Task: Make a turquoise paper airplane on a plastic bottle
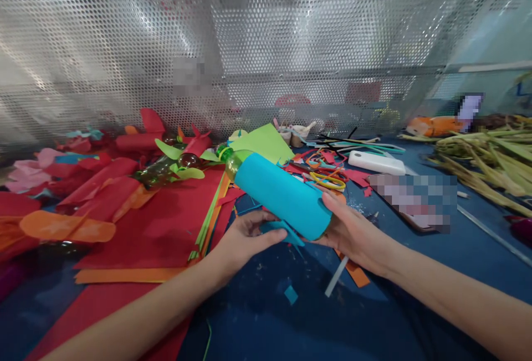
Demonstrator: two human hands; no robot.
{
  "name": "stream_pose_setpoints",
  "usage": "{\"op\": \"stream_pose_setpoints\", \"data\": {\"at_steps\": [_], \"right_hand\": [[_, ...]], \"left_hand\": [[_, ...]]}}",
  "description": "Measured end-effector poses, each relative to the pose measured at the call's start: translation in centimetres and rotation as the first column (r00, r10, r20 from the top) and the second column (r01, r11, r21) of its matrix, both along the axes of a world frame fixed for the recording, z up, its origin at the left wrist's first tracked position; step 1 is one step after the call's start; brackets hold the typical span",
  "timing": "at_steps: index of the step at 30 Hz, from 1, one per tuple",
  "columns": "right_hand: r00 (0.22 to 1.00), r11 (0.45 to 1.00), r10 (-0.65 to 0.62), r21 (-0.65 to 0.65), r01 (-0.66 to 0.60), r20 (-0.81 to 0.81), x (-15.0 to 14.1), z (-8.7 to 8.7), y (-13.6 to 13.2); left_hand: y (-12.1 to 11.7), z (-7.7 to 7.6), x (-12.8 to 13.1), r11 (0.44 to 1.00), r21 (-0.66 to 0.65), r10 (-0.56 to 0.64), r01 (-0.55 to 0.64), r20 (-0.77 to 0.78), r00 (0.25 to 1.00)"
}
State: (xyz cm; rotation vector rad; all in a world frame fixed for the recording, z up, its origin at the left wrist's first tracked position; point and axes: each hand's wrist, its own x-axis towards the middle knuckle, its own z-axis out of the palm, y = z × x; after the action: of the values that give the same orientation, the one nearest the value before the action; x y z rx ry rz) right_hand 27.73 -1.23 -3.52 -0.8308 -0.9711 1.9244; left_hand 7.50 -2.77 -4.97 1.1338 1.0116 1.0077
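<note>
A green plastic bottle wrapped in blue paper [282,197] lies tilted above the table, its green cap end pointing up and to the left. My right hand [357,233] is closed around the base end, thumb on the blue wrap. My left hand [249,236] is below the bottle's middle, thumb and fingers closed on a folded piece of blue paper [286,233]. Some left fingertips are hidden behind that paper. A small blue paper scrap [291,294] lies on the table below my hands, with a white stick [336,277] and an orange strip [356,273] nearby.
Red paper sheets [137,228] and several paper-decorated bottles [152,175] cover the left side. Behind the bottle lies light green paper [266,140]. To the right are a white device [376,163], a phone [409,203] and dried leaves [490,156]. A perforated metal panel [266,34] stands behind.
</note>
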Motion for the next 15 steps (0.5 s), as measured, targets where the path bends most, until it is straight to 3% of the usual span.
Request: {"op": "stream_pose_setpoints", "data": {"at_steps": [15], "right_hand": [[0.999,1.000,0.015,0.001,-0.015,-0.031,-0.26,0.01,0.05]], "left_hand": [[-0.84,-0.28,0.79,0.995,-0.099,0.040,-0.032,0.084,0.996]]}}
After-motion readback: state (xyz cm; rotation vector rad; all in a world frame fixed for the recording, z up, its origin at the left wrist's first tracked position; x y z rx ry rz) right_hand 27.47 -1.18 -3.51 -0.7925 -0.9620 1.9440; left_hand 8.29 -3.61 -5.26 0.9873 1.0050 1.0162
